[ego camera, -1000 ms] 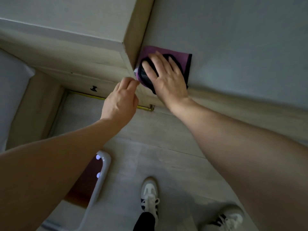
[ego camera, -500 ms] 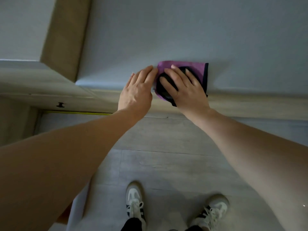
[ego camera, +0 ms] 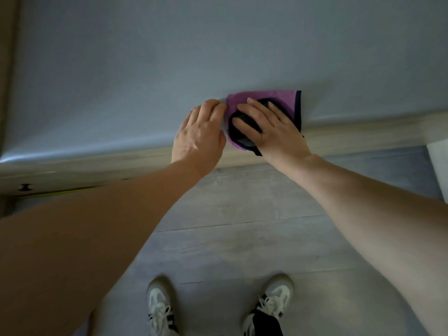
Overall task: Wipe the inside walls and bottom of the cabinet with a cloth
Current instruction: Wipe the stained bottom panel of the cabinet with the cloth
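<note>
A purple cloth (ego camera: 278, 99) with a dark edge lies flat against a pale grey-white panel (ego camera: 169, 69), just above its light wooden lower edge (ego camera: 351, 135). My right hand (ego camera: 274, 128) presses on the cloth with its fingers spread and straight. My left hand (ego camera: 200, 134) rests on the panel right beside the cloth's left edge, fingers together and slightly bent, touching the fabric's border. Which face of the cabinet this panel is cannot be told from here.
A small dark knob (ego camera: 24, 187) sits on the wooden front at the far left, above a yellowish strip (ego camera: 60, 192). Grey plank floor (ego camera: 242, 238) lies below, with my two white shoes (ego camera: 160, 306) (ego camera: 269, 304) on it. A white object (ego camera: 438, 166) stands at the right edge.
Both hands and the cloth have slid to the right along the panel, away from the wooden corner post. The left hand has come up beside the cloth.
</note>
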Available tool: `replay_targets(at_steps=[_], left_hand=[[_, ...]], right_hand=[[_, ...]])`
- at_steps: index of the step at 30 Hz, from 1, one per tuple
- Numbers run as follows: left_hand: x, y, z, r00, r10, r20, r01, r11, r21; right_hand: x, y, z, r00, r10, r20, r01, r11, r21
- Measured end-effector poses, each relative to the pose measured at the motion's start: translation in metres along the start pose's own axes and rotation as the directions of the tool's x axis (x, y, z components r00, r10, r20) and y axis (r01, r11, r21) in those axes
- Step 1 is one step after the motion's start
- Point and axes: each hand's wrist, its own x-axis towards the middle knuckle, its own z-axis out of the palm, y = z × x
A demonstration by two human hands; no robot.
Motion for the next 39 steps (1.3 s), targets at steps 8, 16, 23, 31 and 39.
replay_targets(at_steps=[8, 16, 23, 31, 39], left_hand=[[0.04, 0.085, 0.01, 0.991, 0.024, 0.131, -0.029, 0.999, 0.043], [0.05, 0.111, 0.009, 0.978, -0.103, 0.181, 0.086, 0.991, 0.1], [0.076, 0.142, 0.013, 0.98, 0.053, 0.189, -0.067, 0.995, 0.068], [0.108, 0.212, 0.034, 0.971, 0.131, 0.201, -0.149, 0.986, 0.079], [0.141, 0.326, 0.068, 0.969, 0.153, 0.194, -0.166, 0.985, 0.049]], right_hand=[[-0.058, 0.091, -0.024, 0.989, 0.134, 0.056, -0.136, 0.99, 0.027], [-0.073, 0.111, -0.031, 0.941, 0.337, 0.019, -0.337, 0.94, 0.042], [-0.07, 0.113, -0.033, 0.949, 0.316, -0.007, -0.314, 0.946, 0.074], [-0.116, 0.182, -0.044, 0.958, 0.287, 0.004, -0.286, 0.953, 0.098], [-0.186, 0.285, -0.06, 0.953, 0.3, 0.036, -0.302, 0.949, 0.091]])
